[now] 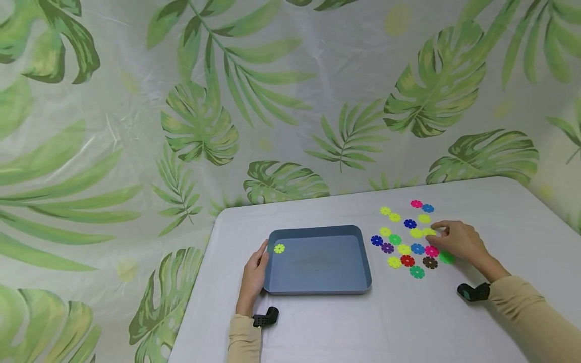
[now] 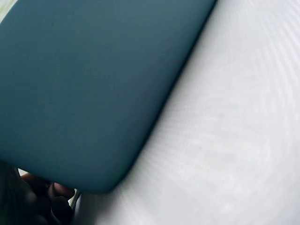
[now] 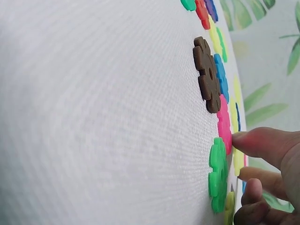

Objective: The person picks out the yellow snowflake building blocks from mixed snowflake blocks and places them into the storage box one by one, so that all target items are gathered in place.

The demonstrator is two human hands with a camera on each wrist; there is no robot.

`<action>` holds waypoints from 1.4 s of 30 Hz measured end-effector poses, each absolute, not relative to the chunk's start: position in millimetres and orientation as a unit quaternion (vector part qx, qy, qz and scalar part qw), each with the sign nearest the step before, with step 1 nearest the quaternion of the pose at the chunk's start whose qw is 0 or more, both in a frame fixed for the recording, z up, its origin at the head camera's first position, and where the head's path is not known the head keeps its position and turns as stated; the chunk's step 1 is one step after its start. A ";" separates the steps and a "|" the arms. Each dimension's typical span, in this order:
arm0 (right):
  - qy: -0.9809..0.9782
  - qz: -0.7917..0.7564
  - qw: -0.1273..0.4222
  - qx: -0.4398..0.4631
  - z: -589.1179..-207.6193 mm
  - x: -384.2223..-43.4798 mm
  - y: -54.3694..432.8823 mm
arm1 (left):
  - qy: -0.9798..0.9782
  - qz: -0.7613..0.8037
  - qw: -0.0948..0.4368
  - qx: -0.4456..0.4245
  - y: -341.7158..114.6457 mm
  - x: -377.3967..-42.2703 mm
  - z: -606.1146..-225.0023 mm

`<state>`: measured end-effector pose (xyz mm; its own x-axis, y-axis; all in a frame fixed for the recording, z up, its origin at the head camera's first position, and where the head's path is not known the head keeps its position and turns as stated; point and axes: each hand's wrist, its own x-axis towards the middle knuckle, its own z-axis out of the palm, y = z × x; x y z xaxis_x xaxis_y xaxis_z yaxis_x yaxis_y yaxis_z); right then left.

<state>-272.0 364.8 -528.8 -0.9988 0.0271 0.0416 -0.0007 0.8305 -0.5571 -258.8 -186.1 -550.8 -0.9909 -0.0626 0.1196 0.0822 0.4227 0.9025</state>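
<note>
A blue-grey tray (image 1: 317, 288) lies at the middle of the table, with one yellow flower-shaped plastic disc (image 1: 279, 248) inside near its left wall. My left hand (image 1: 253, 277) rests along the tray's outer left side, fingers extended against it; the left wrist view shows the tray wall (image 2: 89, 93) filling much of the picture. At the right, my right hand (image 1: 460, 244) reaches into the spread discs, thumb and index finger parted at either side of a yellow disc (image 1: 428, 232). Beside that hand are a pink disc (image 3: 224, 123), a green disc (image 3: 217, 176) and a brown disc (image 3: 206, 75).
Several more discs are scattered right of the tray, among them a red disc (image 1: 407, 260), a purple disc (image 1: 388, 247) and a dark blue disc (image 1: 410, 224). A white cloth covers the table (image 1: 327, 327). Behind it hangs a leaf-patterned curtain (image 1: 281, 101).
</note>
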 end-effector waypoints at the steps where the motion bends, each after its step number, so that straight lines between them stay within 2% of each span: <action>1: -0.956 0.291 0.023 -0.008 -528.9 -272.1 364.7 | -0.840 -0.538 0.067 -0.005 -186.0 -258.6 -550.6; 13: -0.955 0.294 0.023 -0.010 -528.0 -273.3 364.6 | -0.842 -0.535 0.072 -0.008 -185.2 -258.8 -551.3; 42: -0.955 0.285 0.083 0.005 -526.0 -280.3 350.9 | -0.845 -0.530 0.071 -0.008 -185.9 -258.6 -551.9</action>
